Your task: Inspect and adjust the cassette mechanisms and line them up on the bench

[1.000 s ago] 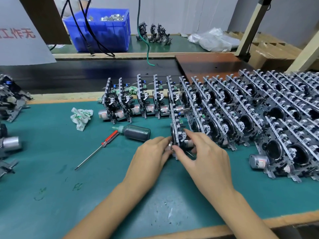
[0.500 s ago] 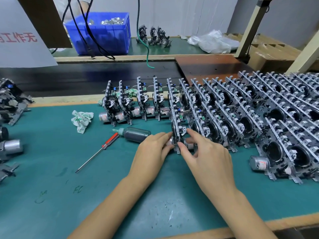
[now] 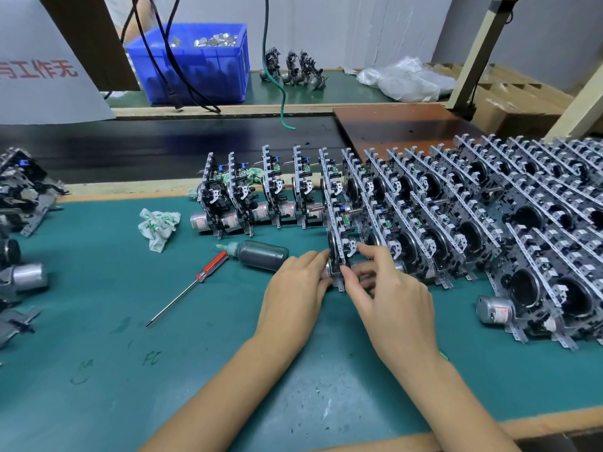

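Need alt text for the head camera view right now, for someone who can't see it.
Both hands, left hand and right hand, hold one upright cassette mechanism at the left end of a row on the green bench. A red-handled screwdriver and a dark bottle lie to the left.

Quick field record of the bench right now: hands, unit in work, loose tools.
left hand: grips the unit's left side, by its motor
right hand: pinches the unit's right edge
unit: upright on the mat, at the left end of the front row
screwdriver: lying on the mat, untouched
bottle: lying on its side, beside the left hand
rag: crumpled, left of the back row
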A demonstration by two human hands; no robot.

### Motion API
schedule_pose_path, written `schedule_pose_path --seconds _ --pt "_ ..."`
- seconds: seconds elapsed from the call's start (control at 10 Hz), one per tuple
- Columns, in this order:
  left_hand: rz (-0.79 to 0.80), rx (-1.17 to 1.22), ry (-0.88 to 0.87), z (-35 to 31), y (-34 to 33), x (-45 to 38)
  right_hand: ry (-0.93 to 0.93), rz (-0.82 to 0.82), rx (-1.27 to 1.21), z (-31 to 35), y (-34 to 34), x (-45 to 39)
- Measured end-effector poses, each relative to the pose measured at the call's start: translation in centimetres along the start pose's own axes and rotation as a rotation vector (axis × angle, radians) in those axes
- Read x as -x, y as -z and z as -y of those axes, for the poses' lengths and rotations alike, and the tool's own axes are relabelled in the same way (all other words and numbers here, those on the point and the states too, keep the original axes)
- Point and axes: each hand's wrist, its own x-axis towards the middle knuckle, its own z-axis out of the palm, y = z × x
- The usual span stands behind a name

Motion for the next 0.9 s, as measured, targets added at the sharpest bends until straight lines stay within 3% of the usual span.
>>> schedule_pose_path --seconds 0.4,0.9 --pt "0.036 0.152 0.02 0.1 0.7 0.8 0.065 -0.045 -0.022 -0.1 0.5 0.2" --pt "0.02 0.111 0.019 0.0 1.2 1.5 0.047 -0.055 -0.12 0.0 -0.3 0.1"
